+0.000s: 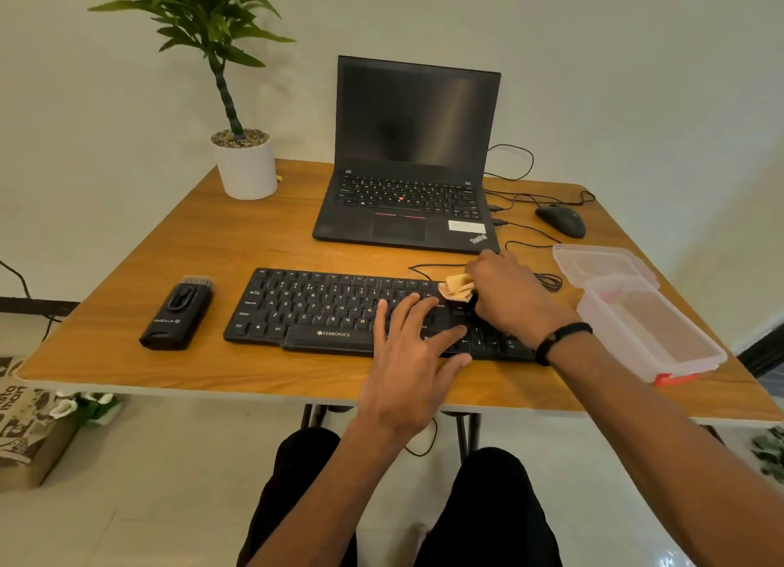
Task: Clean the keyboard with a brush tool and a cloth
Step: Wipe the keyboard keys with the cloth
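Bunched in the right hand (505,295), the cloth (456,288) rubs the right side of the keyboard (322,308) while the flat, open left hand (409,354) steadies it; hard wiping could snag a keycap.

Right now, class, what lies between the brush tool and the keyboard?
Only bare table lies between the brush tool and the keyboard, as the head view shows.

The keyboard (339,310) lies mid-counter (169,248) — brush tool (177,315) to its left. Behind it the laptop (407,163); right of it, the container (649,329).
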The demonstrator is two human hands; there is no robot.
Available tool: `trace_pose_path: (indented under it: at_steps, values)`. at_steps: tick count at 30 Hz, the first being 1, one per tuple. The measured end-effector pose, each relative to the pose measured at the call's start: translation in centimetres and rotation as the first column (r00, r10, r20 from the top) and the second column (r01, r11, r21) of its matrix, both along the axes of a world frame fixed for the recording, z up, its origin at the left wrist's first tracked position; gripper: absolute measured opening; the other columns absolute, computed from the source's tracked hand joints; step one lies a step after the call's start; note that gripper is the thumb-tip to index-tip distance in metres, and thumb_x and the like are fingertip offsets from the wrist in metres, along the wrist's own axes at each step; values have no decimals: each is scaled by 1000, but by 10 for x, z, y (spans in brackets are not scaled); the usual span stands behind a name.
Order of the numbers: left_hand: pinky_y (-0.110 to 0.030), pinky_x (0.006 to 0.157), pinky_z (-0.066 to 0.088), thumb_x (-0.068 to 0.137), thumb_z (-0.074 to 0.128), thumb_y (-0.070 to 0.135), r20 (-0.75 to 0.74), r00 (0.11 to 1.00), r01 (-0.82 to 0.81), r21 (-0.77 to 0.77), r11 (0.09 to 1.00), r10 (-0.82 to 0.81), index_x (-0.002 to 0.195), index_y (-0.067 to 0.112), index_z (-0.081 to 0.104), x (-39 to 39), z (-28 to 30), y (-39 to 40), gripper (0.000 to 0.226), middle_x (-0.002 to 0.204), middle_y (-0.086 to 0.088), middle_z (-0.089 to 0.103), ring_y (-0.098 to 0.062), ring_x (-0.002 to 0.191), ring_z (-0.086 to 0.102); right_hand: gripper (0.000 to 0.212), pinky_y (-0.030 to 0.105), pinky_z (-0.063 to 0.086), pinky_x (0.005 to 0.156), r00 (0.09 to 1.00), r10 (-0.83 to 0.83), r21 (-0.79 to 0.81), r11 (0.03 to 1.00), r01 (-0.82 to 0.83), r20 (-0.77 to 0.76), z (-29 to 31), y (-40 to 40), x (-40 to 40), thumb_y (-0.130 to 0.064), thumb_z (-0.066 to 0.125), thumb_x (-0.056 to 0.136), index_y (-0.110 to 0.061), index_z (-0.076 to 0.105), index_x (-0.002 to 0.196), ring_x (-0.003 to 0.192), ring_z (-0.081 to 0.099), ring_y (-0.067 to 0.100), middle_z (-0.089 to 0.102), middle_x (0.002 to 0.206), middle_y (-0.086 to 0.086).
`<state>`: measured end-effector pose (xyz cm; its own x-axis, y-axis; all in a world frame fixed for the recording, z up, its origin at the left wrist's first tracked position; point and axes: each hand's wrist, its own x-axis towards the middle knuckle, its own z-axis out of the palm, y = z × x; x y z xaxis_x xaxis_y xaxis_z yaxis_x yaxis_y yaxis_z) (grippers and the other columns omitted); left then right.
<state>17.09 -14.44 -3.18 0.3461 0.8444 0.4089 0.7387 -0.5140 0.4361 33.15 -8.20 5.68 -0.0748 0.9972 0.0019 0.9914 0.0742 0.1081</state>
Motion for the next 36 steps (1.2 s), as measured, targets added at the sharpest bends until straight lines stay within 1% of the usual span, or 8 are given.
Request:
trace_pose_path:
  at_steps: [5, 12, 17, 22, 27, 31, 34, 36]
  values:
    - [-57, 129, -3, 99, 60, 54, 4, 1000, 5, 14, 1000, -5, 133, 41, 68, 1, 0, 2, 36, 161, -2, 38, -21, 157, 16, 30, 34, 47, 94, 991, 121, 86, 990, -115, -65, -6, 2, -24, -15, 68, 95, -12, 63, 124, 117, 57, 28, 59, 124, 8]
    - [-58, 128, -5, 99, 58, 57, -12, 1000, -11, 5, 1000, 11, 134, 44, 66, 1, 1, 1, 38, 162, -1, 32, -22, 158, 10, 27, 37, 51, 93, 946, 294, 97, 954, -283, -135, -6, 0, -19, -14, 69, 93, -21, 66, 119, 108, 60, 23, 65, 116, 1]
    - [-59, 128, -7, 100, 53, 59, -37, 999, -29, -14, 999, 28, 138, 42, 63, 0, 3, -1, 43, 163, -4, 32, -23, 159, 11, 27, 43, 55, 93, 986, 154, 25, 988, -153, -67, 5, -6, 30, -15, 76, 89, -24, 70, 113, 114, 59, 25, 66, 120, 2]
    - [-60, 127, -9, 101, 51, 61, -52, 998, -34, -43, 998, 32, 140, 44, 60, 0, 5, -2, 44, 165, -2, 28, -21, 159, 7, 24, 37, 55, 80, 999, 36, 23, 999, -36, -7, 16, -6, 50, -13, 74, 90, -23, 73, 113, 109, 62, 26, 63, 117, 4]
    - [-60, 127, -8, 100, 52, 60, -54, 998, -34, -37, 999, 32, 140, 44, 60, 0, 5, -2, 43, 164, -3, 30, -22, 158, 8, 31, 42, 58, 89, 997, -63, 33, 997, 65, -53, 14, -5, 49, -10, 70, 93, -23, 71, 122, 109, 64, 30, 64, 124, 10]
    - [-59, 127, -11, 100, 51, 60, -55, 998, -40, -45, 998, 37, 141, 44, 60, 0, 7, -2, 44, 164, -2, 29, -21, 158, 6, 22, 31, 51, 86, 954, -157, -25, 988, 156, -254, 16, -8, 54, -7, 58, 100, -12, 75, 114, 110, 63, 27, 70, 118, 10]
    - [-58, 127, -12, 101, 51, 61, -54, 998, -40, -55, 998, 37, 141, 44, 59, 0, 6, -2, 45, 164, -1, 28, -21, 158, 6, 38, 27, 33, 60, 842, -242, 4, 961, 278, -482, 26, -17, 63, -20, 44, 106, -13, 54, 70, 67, 47, 18, 52, 70, 2]
    - [-59, 127, -11, 101, 51, 61, -53, 998, -38, -59, 998, 35, 141, 44, 59, 0, 6, -2, 45, 165, -2, 28, -21, 158, 6, 40, 28, 31, 59, 749, -242, 44, 939, 340, -617, 31, -17, 69, -32, 49, 104, -15, 52, 68, 61, 40, 14, 45, 65, -1]
